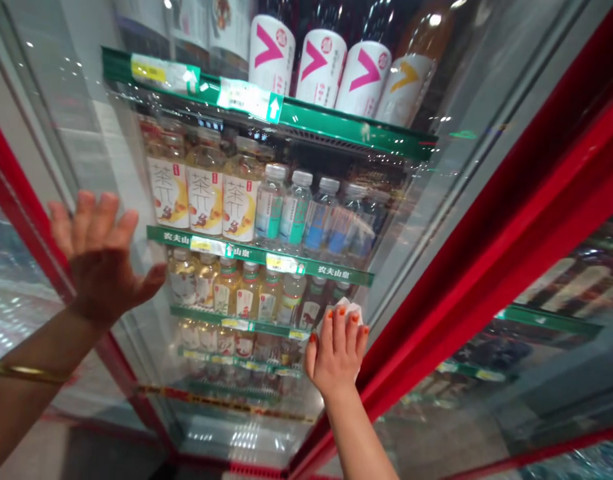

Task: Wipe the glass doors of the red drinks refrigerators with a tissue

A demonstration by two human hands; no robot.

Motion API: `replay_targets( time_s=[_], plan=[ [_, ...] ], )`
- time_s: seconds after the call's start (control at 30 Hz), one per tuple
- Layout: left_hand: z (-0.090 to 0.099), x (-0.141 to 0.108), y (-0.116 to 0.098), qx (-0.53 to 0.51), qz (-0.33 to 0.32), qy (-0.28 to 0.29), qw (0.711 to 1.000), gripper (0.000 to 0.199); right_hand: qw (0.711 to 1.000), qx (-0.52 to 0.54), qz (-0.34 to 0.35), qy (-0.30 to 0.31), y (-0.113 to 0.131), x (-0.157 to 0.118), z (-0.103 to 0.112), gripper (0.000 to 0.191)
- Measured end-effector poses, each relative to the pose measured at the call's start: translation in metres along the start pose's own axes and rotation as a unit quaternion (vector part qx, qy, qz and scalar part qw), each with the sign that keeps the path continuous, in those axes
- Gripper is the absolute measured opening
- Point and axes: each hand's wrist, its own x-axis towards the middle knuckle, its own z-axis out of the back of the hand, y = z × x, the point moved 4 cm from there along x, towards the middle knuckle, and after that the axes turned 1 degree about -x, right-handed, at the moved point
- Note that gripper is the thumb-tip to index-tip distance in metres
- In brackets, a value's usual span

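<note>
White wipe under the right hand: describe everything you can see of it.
The white wipe looks like crumpled soft paper or cloth; which one cannot be told. Only a small part shows, bunched above the fingertips and along the edge of the right hand. The hand appears to hold it flat against the glass door of a red-framed drinks fridge. No print shows on it.

White wipe (348,309): crumpled, one corner showing above the fingers of the right hand (335,353), pressed against the pane. Glass door (426,200): clear, glossy pane with bright reflections, set in a glossy red frame (491,240). Left hand (103,257): bare palm towards the glass, fingers spread, beside the frame's left edge.
</note>
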Motion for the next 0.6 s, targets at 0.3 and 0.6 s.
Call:
replay_targets(
  time_s=[0.3,0.6],
  plan=[
    [-0.001,-0.006,0.007,0.036,0.025,0.035,0.998,0.087,0.999,0.043,-0.025,0.014,-0.005,-0.023,-0.009,0.088],
    [-0.003,-0.008,0.013,0.035,0.04,0.046,0.997,0.088,0.998,0.047,-0.026,0.027,-0.004,-0.028,-0.01,0.086]
  ],
)
